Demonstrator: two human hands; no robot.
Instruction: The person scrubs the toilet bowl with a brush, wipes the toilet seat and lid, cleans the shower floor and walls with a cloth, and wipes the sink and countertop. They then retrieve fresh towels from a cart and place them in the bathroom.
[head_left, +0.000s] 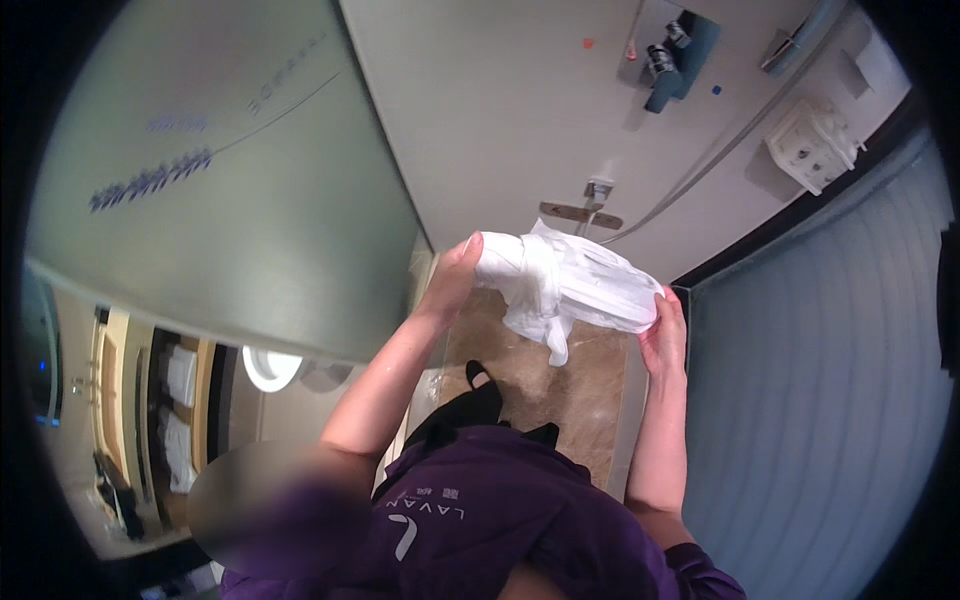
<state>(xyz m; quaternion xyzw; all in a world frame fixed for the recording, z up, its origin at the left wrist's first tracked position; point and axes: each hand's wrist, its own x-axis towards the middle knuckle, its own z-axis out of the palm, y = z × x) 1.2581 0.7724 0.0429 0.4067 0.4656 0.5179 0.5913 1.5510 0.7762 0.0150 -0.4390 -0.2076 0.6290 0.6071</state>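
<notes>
A white cloth (600, 281) is stretched between my two hands above the brown stone-look floor. My left hand (455, 270) grips its left end, with the thumb on top. The opposite end is held by my right hand (664, 330), the thumb pressed on the fabric. Near the middle the cloth is wrapped or knotted around itself, and a loose tail hangs down from there. Folds hide some of the fingers of both hands.
Ahead, the wall carries a shower mixer (664, 71), a hose (720, 154) and a white dispenser box (814, 146). A frosted glass panel (262, 187) stands at left, ribbed glass (810, 360) at right. A white basin or toilet (271, 367) and shelved towels (178, 375) lie beyond.
</notes>
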